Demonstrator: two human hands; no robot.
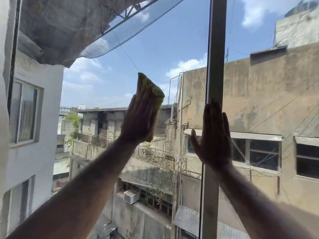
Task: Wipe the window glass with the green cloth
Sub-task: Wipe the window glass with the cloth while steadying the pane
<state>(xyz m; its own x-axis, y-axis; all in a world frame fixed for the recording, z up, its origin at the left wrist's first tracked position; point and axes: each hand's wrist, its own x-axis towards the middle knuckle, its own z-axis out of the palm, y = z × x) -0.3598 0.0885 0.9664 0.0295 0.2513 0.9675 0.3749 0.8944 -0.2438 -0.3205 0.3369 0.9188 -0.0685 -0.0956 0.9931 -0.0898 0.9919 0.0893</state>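
The green cloth (pixel 153 91) is folded and pressed flat against the window glass (pixel 107 78) near the middle of the left pane. My left hand (pixel 140 120) lies over it, palm on the cloth, fingers stretched upward; only the cloth's top and right edge show. My right hand (pixel 214 137) rests flat and open against the grey vertical window frame (pixel 216 49), fingers pointing up, holding nothing. Both forearms reach up from the bottom of the view.
The vertical frame bar splits the left pane from a right pane (pixel 267 83). A white wall edge (pixel 4 118) borders the glass at far left. Beyond the glass are buildings, netting (pixel 131 30) overhead and sky.
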